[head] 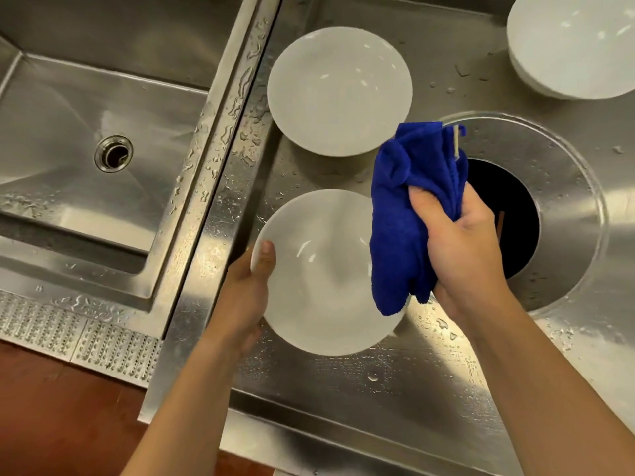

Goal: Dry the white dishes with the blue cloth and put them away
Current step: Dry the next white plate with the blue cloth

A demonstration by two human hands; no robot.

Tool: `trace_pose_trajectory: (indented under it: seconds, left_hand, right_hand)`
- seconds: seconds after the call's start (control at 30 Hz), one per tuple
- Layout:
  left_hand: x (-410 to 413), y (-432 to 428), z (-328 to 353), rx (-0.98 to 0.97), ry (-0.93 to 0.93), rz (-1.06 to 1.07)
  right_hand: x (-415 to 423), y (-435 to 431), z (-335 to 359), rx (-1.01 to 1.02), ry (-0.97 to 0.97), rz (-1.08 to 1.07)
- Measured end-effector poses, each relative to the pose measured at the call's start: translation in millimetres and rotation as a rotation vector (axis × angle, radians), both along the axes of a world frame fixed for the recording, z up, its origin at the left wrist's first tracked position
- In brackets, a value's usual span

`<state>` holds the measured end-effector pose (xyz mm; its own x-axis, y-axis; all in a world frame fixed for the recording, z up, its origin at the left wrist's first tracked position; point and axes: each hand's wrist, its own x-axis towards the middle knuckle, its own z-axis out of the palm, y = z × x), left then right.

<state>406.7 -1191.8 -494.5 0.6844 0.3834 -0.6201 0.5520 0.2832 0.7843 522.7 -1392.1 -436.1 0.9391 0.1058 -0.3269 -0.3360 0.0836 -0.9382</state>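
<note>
Held dish: round white ceramic bowl (323, 273), lifted above the wet stainless steel counter (360, 386), mouth turned up toward the camera, near the front edge.
Left hand: left hand (245, 297) closed on the bowl's left rim, thumb over the lip, fingers hidden beneath.
Cloth: bunched royal-blue terry cloth (409, 214), hanging down over the bowl's right rim; whether touching the inside, hard to tell.
Right hand: right hand (460, 245) clenched around the cloth's folds, just right of the bowl.
Key relation: bowl's hollow lying left of the cloth hand; no long axis, being round. Judged next: a short sweep leftward and down into the hollow, the left hand steadying or turning.
Waiting dish: second round white bowl (340, 91), resting on the counter farther back, apparently not yet dried.
Stack: pile of white bowls (570, 46) at the far right corner, cut off by the frame edge; count unclear, dry or wet unknown.
Surroundings: round dark opening (508, 214) in the counter behind the right hand, contents indistinct; steel sink basin (89, 132) to the left.
Hidden: no cupboard or rack in view, so the putting-away place unknown.
</note>
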Motion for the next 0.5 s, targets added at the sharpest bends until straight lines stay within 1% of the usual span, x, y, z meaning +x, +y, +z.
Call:
trace_pose_trajectory:
  seconds: [0.07,0.2,0.3,0.37,0.5]
  left_hand:
    - [-3.3,2.1,1.3,0.072,0.018,-0.031]
    - [2.8,11.2,13.9,0.354,0.017,-0.116]
    - [27.9,18.8,26.8,0.489,-0.023,-0.054]
    - [61.0,22.1,39.5,0.5,-0.087,-0.008]
    - [126.5,20.7,51.9,0.314,-0.089,-0.019]
  right_hand:
    - [4.5,-0.6,3.4,-0.008,-0.007,-0.007]
    - [21.6,-3.2,25.1,-0.011,-0.033,-0.019]
    - [36.0,-3.3,44.0,-0.022,-0.062,-0.033]
    - [50.5,0.1,57.3,-0.03,-0.089,-0.034]
    - [74.5,10.5,70.1,-0.022,-0.098,-0.025]
